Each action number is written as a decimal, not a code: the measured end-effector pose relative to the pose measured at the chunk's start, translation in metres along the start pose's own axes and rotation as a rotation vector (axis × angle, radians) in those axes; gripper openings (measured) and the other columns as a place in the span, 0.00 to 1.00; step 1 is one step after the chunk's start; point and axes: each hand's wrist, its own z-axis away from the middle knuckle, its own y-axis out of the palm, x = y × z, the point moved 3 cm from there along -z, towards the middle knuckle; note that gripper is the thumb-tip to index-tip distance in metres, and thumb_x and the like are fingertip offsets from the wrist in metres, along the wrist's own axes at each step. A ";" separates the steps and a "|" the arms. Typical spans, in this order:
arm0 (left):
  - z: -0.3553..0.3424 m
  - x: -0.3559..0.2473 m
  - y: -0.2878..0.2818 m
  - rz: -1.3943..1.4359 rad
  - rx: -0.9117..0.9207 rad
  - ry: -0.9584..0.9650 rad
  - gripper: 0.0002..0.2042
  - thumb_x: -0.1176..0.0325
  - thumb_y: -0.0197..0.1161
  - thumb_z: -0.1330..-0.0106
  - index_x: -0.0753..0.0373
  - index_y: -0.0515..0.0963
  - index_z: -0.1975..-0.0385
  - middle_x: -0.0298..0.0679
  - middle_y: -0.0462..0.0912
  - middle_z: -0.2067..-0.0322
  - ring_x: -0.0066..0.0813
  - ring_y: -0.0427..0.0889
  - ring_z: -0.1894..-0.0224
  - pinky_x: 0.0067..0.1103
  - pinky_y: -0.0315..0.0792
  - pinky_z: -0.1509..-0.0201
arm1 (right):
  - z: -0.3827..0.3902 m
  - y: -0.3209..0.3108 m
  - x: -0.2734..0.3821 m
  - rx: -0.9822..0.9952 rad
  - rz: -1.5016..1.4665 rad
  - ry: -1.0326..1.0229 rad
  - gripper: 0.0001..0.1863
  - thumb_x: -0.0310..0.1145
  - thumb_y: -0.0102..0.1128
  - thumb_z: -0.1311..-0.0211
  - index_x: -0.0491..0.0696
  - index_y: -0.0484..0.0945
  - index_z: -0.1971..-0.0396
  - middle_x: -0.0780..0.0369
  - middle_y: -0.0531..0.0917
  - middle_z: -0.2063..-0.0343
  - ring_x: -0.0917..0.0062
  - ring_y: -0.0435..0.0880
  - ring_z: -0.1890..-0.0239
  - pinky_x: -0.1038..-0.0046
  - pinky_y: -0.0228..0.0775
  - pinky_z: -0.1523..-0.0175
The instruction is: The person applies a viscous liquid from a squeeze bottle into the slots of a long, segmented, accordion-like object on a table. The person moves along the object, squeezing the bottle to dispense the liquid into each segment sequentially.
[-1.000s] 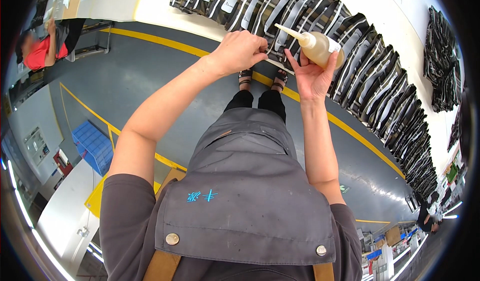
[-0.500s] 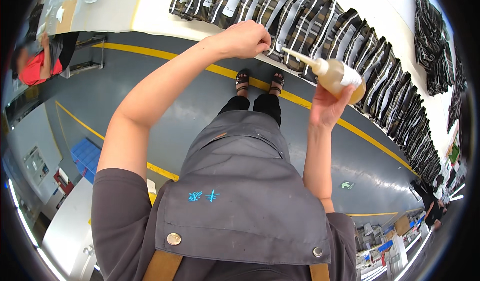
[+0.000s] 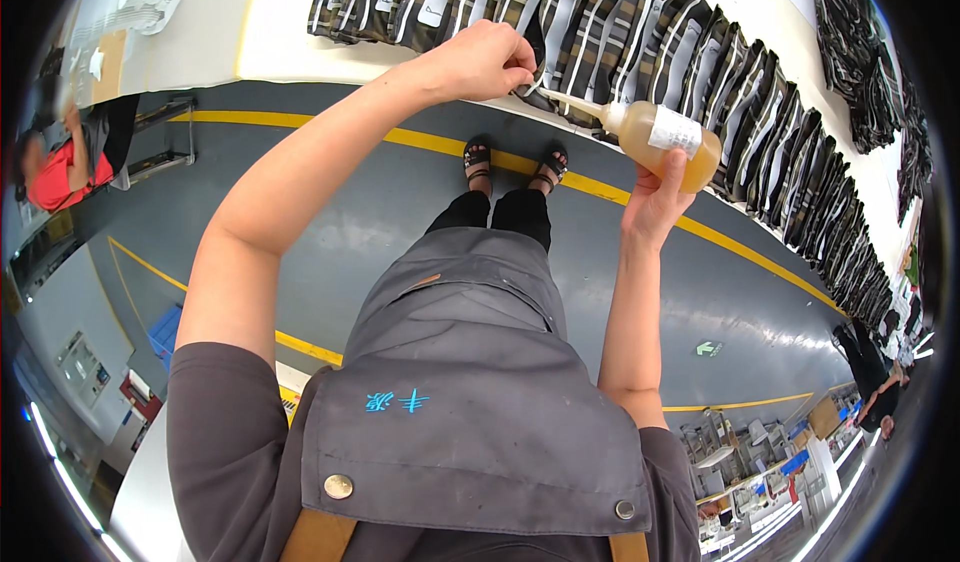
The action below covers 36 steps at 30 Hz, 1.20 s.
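My right hand point(image 3: 655, 197) is wrapped round a squeeze bottle point(image 3: 668, 147) of amber liquid, with a white label and a long thin nozzle. The bottle is tilted nearly level. Its nozzle points left, and the tip is close to the near ends of the plaid fabric pieces point(image 3: 600, 47), just right of my left fingertips. My left hand point(image 3: 485, 60) is closed in a pinch at the near end of one plaid piece. What lies between thumb and finger is mostly hidden. The pieces, dark plaid with white edges and pale grey strips, overlap in a long row.
The row lies along a white table point(image 3: 280, 52) curving down the right. More plaid pieces point(image 3: 855, 62) are piled on its far side. A person in red point(image 3: 75, 167) is at the left and another in dark clothes point(image 3: 875, 372) at the far right. Yellow lines point(image 3: 600, 190) mark the grey floor.
The bottle has tipped flatter, its nozzle dropping toward the fabric ends, and its label has turned more into view. My left hand keeps its pinch. The whole view has shifted slightly.
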 end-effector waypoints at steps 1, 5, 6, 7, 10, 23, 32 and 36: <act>-0.001 0.000 -0.001 0.001 0.013 -0.010 0.08 0.70 0.59 0.44 0.67 0.78 0.68 0.43 0.81 0.76 0.30 0.79 0.73 0.23 0.71 0.66 | -0.001 0.001 0.000 0.003 0.002 -0.003 0.22 0.36 0.61 0.43 0.45 0.67 0.51 0.63 0.75 0.58 0.78 0.76 0.57 0.74 0.73 0.55; -0.004 -0.002 -0.002 -0.001 0.041 0.001 0.08 0.70 0.56 0.43 0.67 0.78 0.70 0.40 0.81 0.78 0.27 0.78 0.75 0.22 0.71 0.68 | -0.004 0.001 -0.003 0.008 0.024 0.003 0.22 0.35 0.62 0.44 0.45 0.67 0.52 0.63 0.75 0.59 0.78 0.76 0.57 0.74 0.72 0.55; -0.005 -0.003 -0.003 0.012 0.054 -0.005 0.08 0.70 0.56 0.42 0.67 0.79 0.70 0.39 0.81 0.78 0.27 0.77 0.75 0.22 0.70 0.68 | -0.005 0.002 -0.003 0.013 0.038 -0.008 0.22 0.34 0.62 0.45 0.45 0.67 0.52 0.63 0.75 0.59 0.78 0.76 0.57 0.74 0.72 0.54; -0.005 -0.004 -0.004 0.024 0.067 -0.010 0.08 0.70 0.56 0.42 0.67 0.79 0.70 0.39 0.81 0.78 0.27 0.77 0.75 0.22 0.70 0.68 | -0.005 0.002 -0.003 0.017 0.053 -0.018 0.22 0.34 0.62 0.45 0.45 0.67 0.52 0.63 0.75 0.59 0.78 0.76 0.57 0.74 0.71 0.54; -0.005 -0.005 -0.004 0.022 0.078 -0.017 0.08 0.70 0.55 0.42 0.67 0.79 0.70 0.38 0.81 0.78 0.26 0.77 0.75 0.22 0.70 0.68 | -0.006 0.004 -0.002 0.025 0.070 -0.036 0.22 0.32 0.64 0.46 0.45 0.67 0.53 0.64 0.74 0.59 0.78 0.75 0.57 0.73 0.69 0.51; -0.007 -0.002 0.000 0.050 0.088 -0.070 0.09 0.68 0.56 0.41 0.67 0.79 0.70 0.38 0.80 0.79 0.25 0.77 0.74 0.21 0.70 0.67 | -0.001 -0.007 -0.013 0.117 0.177 -0.090 0.26 0.35 0.64 0.46 0.45 0.66 0.49 0.63 0.74 0.56 0.76 0.75 0.54 0.72 0.68 0.48; -0.022 -0.004 -0.009 -0.071 0.121 0.185 0.15 0.61 0.54 0.40 0.66 0.73 0.81 0.40 0.76 0.84 0.32 0.74 0.79 0.26 0.67 0.72 | 0.013 -0.009 -0.011 0.069 0.156 0.048 0.09 0.30 0.57 0.42 0.46 0.71 0.62 0.66 0.76 0.68 0.80 0.75 0.61 0.74 0.70 0.56; -0.014 -0.008 -0.009 -0.158 0.036 0.179 0.11 0.70 0.54 0.41 0.68 0.73 0.82 0.48 0.71 0.86 0.43 0.72 0.80 0.30 0.64 0.74 | 0.011 -0.022 -0.047 -0.132 0.019 0.316 0.14 0.40 0.59 0.43 0.52 0.70 0.60 0.68 0.73 0.67 0.81 0.71 0.63 0.74 0.67 0.60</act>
